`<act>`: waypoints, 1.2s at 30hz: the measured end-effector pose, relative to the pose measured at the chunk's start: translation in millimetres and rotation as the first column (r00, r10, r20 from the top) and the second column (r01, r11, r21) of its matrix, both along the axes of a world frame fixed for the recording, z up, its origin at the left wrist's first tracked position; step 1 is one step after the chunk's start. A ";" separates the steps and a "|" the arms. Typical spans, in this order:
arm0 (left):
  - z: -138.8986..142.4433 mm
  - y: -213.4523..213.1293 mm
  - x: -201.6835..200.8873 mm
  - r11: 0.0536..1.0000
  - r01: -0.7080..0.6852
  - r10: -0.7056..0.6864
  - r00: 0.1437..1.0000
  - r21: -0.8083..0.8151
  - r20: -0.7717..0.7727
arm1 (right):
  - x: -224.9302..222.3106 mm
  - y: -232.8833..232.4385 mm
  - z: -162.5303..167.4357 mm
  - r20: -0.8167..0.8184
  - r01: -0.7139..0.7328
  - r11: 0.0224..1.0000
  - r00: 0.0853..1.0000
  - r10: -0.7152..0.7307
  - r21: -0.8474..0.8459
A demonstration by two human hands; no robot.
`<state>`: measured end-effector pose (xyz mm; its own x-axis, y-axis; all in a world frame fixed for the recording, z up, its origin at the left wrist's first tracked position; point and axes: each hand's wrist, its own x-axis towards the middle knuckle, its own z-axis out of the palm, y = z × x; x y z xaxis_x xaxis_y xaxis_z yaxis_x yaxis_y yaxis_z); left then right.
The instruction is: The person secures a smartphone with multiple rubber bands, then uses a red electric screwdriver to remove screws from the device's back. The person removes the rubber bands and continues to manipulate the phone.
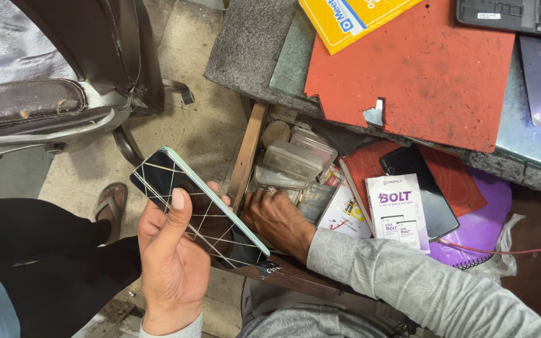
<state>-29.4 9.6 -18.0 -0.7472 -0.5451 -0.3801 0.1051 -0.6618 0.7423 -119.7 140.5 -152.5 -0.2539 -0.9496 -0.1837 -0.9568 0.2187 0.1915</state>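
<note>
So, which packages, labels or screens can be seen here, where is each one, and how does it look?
Phone: held in the left hand, dark screen crossed by thin pale lines, light green edge.
White box: in the open drawer, flat, white with purple print.
Dark phone: behind the white box, black screen, off.
Yellow package: on the red mat, yellow with a blue and white label.
Right hand: reaches among clear plastic boxes.

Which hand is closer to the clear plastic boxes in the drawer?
Right. The right hand reaches into the drawer beside the clear plastic boxes; the left hand holds a phone outside it.
</note>
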 end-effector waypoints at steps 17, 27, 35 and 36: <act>2.9 0.6 7.2 1.000 0.003 -0.003 0.999 -0.019 -0.040 | 0.0 21.3 23.3 0.226 0.072 0.963 0.974 -0.012 -0.259; 11.5 -0.5 9.8 1.000 0.020 -0.021 0.997 -0.014 -0.078 | -32.1 44.7 52.4 0.701 0.358 0.922 0.695 -0.156 -0.149; 15.2 1.9 10.9 0.999 0.025 -0.028 0.994 -0.035 -0.101 | -12.3 18.4 15.0 0.085 -0.215 0.974 0.972 0.220 -0.065; 15.4 2.2 11.2 0.999 0.024 -0.027 0.994 -0.037 -0.102 | -10.9 16.4 11.4 0.083 -0.209 0.974 0.973 0.217 -0.090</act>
